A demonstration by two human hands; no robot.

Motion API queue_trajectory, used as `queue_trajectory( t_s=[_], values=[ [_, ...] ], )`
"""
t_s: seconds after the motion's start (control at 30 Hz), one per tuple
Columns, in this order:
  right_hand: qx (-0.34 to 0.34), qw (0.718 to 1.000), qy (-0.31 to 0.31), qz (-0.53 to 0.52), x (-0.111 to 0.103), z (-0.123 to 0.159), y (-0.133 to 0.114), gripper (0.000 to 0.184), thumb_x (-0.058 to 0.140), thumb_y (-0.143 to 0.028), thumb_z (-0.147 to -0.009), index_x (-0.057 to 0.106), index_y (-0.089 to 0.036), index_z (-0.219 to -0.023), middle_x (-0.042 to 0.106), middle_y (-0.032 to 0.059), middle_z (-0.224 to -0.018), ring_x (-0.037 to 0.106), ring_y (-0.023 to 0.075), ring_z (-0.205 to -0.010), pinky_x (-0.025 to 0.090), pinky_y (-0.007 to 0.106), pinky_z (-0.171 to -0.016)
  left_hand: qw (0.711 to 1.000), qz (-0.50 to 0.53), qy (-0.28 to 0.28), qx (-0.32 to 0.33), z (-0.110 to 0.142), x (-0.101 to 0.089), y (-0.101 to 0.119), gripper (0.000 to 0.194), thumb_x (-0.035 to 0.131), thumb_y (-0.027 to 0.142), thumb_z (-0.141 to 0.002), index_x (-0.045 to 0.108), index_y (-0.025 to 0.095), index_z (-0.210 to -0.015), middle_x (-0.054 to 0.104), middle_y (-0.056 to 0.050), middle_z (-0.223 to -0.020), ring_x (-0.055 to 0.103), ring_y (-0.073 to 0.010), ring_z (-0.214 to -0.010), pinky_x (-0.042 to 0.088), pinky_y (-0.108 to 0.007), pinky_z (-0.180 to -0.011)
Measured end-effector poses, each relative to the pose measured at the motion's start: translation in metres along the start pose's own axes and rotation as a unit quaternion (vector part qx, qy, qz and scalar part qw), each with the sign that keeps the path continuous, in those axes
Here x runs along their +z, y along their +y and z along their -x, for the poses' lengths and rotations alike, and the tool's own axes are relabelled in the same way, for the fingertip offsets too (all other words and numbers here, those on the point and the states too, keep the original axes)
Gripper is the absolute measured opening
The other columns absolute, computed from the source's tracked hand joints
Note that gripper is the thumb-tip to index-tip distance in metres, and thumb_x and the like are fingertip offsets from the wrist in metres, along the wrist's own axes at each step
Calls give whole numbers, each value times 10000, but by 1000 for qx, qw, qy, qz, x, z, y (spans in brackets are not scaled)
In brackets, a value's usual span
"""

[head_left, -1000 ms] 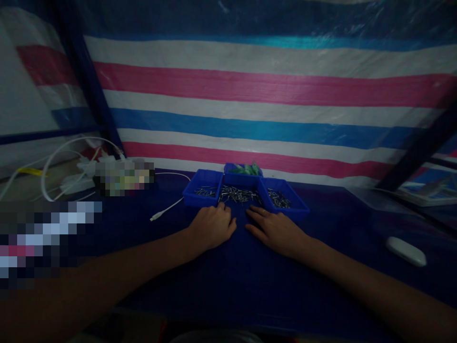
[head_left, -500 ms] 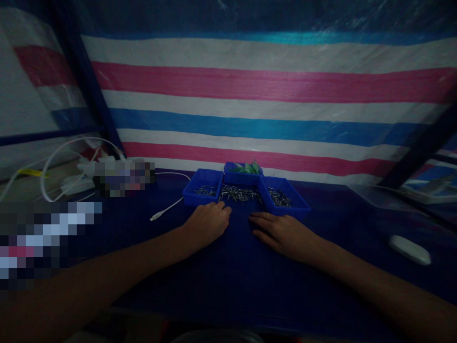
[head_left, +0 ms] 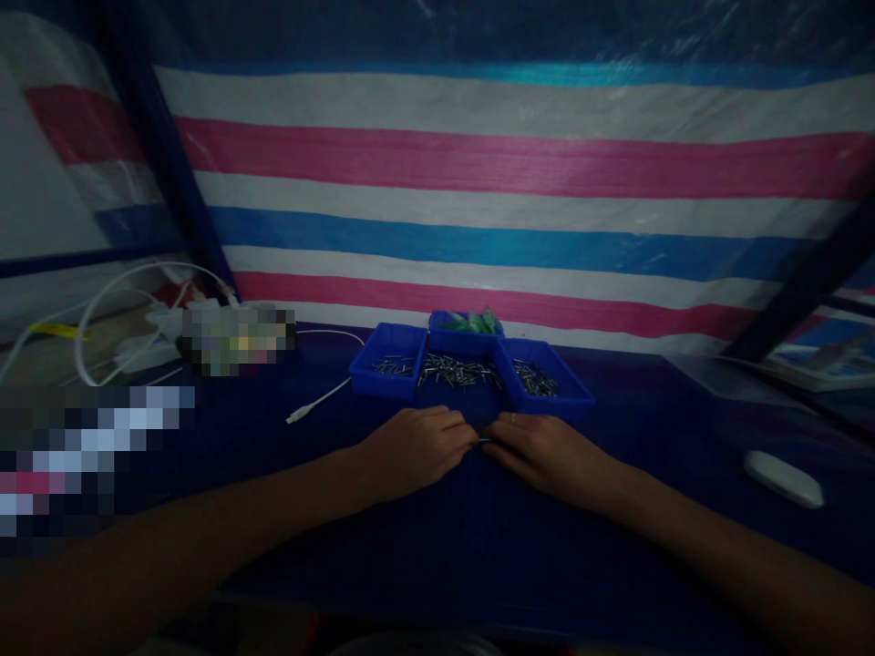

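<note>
In front of the bins, my left hand [head_left: 427, 446] and my right hand [head_left: 547, 446] meet with their fingertips pinched nearly together. A short, thin metal pin [head_left: 486, 441] shows in the narrow gap between them, its ends covered by the fingers. A ring sits on one right finger. Just beyond the hands, a pile of similar metal pins [head_left: 458, 371] lies between two blue bins. The left blue bin [head_left: 386, 381] holds a few pins, and the right blue bin [head_left: 550, 401] holds more.
Behind the pile stands a third blue bin [head_left: 465, 339] with green pieces [head_left: 471, 322]. A white cable [head_left: 321, 401] lies to the left, near a power strip [head_left: 147, 351] and tangled cords. At right rests a white oval case [head_left: 784, 478]. A striped sheet [head_left: 519, 164] hangs behind the blue table [head_left: 471, 547].
My left hand has moved right and toward me, away from the pile, to meet my right hand. The right fingers have drawn together, and a pin now shows between the hands.
</note>
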State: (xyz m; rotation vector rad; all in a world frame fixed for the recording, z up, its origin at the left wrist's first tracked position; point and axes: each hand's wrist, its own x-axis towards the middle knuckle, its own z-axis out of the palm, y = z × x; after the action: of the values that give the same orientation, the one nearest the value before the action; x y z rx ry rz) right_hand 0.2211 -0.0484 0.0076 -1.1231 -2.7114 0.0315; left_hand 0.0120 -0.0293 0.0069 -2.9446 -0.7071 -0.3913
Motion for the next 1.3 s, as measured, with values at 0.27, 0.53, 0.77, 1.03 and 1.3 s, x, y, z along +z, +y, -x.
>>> queue_trajectory(
  t_s=[0.27,0.53,0.77,1.03,1.3],
  values=[
    [-11,1000,-4,0,-1,0,-2,197,372,-242,-920,548,-168,-872,591,29,-769,556,133,-669,403,244,-617,1000,11,7,-24,0,2,-2,168,424,237,-893,569,162,-936,578,-15,-833,535,-134,-792,428,-235,-708],
    [-11,1000,8,8,1,0,-2,221,347,-260,-933,521,-171,-829,568,18,-726,533,127,-633,386,239,-595,998,32,38,-28,0,0,-2,190,425,257,-895,587,162,-922,594,-20,-818,533,-140,-775,427,-242,-696],
    [-40,999,8,10,0,1,-4,262,317,-247,-939,539,-159,-831,549,35,-749,512,131,-656,404,245,-618,990,105,86,43,1,-1,-1,241,373,265,-924,576,159,-999,613,-32,-930,533,-122,-875,423,-224,-788],
    [-21,1000,20,-9,-1,1,-4,226,391,-298,-917,560,-155,-965,581,50,-815,546,148,-727,417,261,-650,994,79,73,-1,1,-2,0,135,442,241,-844,546,159,-872,593,-18,-790,551,-129,-758,431,-222,-679],
    [-13,1000,16,-2,-1,0,-2,206,398,-283,-917,560,-157,-912,590,43,-777,556,153,-699,409,264,-633,999,-8,37,1,-2,6,-8,164,468,284,-872,563,158,-827,584,2,-698,541,-133,-660,382,-227,-571]
  ],
)
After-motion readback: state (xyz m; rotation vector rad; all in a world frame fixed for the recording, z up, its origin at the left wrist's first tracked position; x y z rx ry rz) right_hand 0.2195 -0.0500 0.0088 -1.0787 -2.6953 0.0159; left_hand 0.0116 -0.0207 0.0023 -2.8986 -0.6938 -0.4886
